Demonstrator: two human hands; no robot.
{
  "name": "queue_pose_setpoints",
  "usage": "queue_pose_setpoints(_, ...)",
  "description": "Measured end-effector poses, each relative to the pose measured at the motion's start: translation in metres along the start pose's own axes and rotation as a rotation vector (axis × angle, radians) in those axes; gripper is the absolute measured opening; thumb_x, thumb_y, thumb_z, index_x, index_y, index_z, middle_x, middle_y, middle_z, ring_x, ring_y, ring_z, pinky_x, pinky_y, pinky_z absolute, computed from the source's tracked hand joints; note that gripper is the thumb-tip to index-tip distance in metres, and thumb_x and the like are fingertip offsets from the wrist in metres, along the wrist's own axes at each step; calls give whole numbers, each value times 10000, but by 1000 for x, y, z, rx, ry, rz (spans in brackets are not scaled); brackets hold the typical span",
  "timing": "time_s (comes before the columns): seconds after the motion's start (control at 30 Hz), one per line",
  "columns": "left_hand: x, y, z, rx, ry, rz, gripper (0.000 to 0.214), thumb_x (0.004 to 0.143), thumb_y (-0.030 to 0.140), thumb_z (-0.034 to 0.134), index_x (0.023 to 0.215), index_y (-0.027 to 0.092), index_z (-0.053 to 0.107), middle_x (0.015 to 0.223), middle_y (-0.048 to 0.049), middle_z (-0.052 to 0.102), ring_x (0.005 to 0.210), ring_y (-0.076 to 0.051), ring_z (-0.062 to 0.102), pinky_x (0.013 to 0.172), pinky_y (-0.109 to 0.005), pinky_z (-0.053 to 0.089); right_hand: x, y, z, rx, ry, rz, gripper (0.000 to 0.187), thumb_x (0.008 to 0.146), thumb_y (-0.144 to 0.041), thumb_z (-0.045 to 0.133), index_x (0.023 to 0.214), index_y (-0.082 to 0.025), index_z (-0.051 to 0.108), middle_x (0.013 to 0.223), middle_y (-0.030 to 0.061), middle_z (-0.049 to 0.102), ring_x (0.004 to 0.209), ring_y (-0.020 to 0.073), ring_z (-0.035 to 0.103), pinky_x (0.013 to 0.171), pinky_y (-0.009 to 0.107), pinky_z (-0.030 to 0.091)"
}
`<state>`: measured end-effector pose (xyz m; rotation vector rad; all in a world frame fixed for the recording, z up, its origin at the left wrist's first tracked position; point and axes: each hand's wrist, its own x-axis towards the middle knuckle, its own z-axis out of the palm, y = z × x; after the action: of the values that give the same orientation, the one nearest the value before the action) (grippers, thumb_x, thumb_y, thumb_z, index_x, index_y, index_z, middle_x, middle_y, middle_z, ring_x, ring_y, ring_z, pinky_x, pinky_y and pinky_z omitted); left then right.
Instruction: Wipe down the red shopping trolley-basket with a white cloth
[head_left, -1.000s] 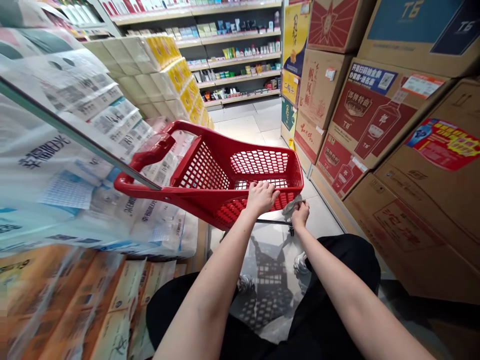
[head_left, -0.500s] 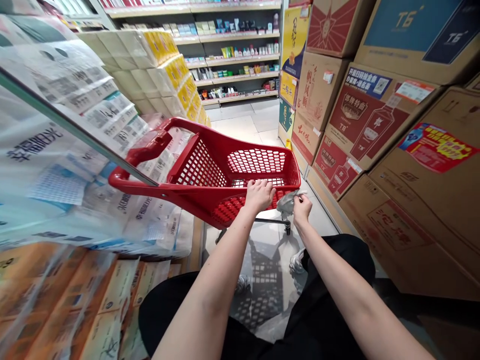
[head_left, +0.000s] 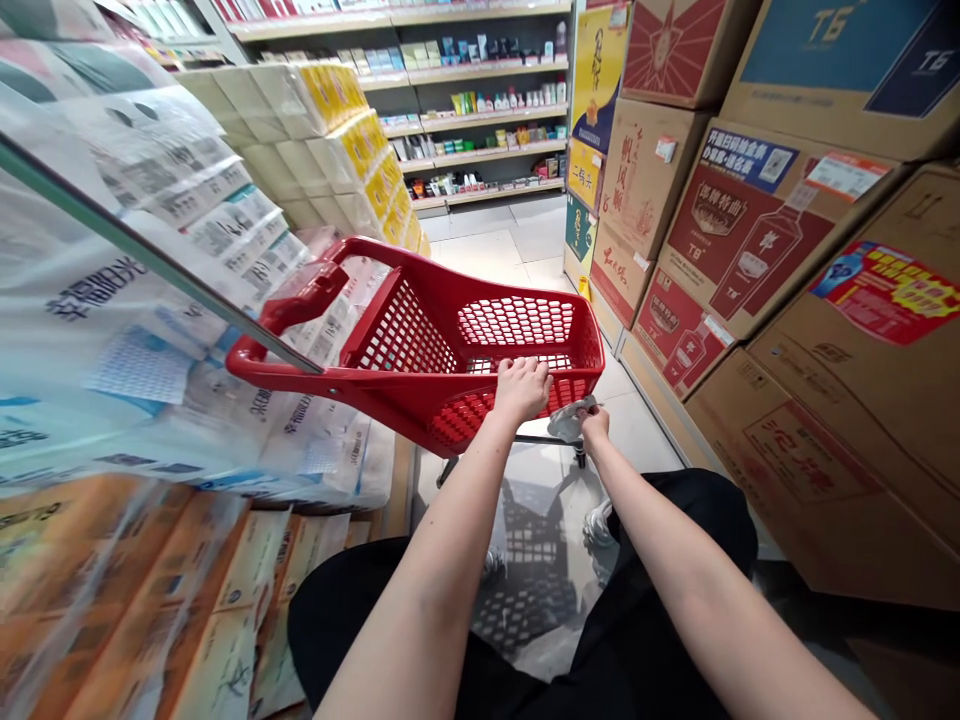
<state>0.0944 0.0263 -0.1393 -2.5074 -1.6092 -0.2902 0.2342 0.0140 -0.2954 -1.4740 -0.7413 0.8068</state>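
Observation:
A red plastic shopping cart [head_left: 390, 384] with perforated sides stands across the aisle in front of my knees. My left hand [head_left: 523, 390] curls its fingers over the near rim, toward the cart's right end. Pinched in my right hand [head_left: 596, 425] is a crumpled greyish-white cloth [head_left: 566, 422]. It lies against the cart's outer side, just below the rim near the right corner. My right fingers are partly hidden behind the cloth and the hand itself. The part of the cart's basket that I can see holds nothing.
Cardboard cartons [head_left: 780, 230] are stacked along the right. Wrapped white paper packs [head_left: 225, 220] and yellow-sided packs [head_left: 367, 150] pile up on the left, with orange-brown packs [head_left: 105, 590] nearer me. Shelves of small goods [head_left: 480, 105] stand at the back.
My right hand has moved slightly down and left with the cloth, from the corner near the rim to lower on the cart's side. My left hand stays on the rim.

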Motion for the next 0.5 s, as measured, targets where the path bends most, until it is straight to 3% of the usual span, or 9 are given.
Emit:
queue_pose_setpoints(0.17,6,0,2,11,-9,-14,304,933,383,310,1011,234,564,1052,-81,613,1019,-239,496,900,-424,295,14,-33,-7,-22,41,1,237,645,-373,532,697,-155,609,632,20,633,647,164,555,597,247,438)
queue_pose_setpoints(0.3,5,0,0,0,-19,-17,273,908,349,351,1040,237,562,1063,-83,610,1023,-244,496,896,-427,299,15,-55,-13,95,-25,17,260,629,-365,557,729,-135,623,678,26,648,634,146,553,582,229,440)
queue_pose_setpoints(0.5,-3,0,-5,2,-54,-3,299,812,247,455,1097,235,544,1081,-87,599,1045,-252,492,910,-427,303,7,-42,-17,1,0,-10,257,604,-336,580,749,-132,641,739,55,681,679,166,588,636,258,464)
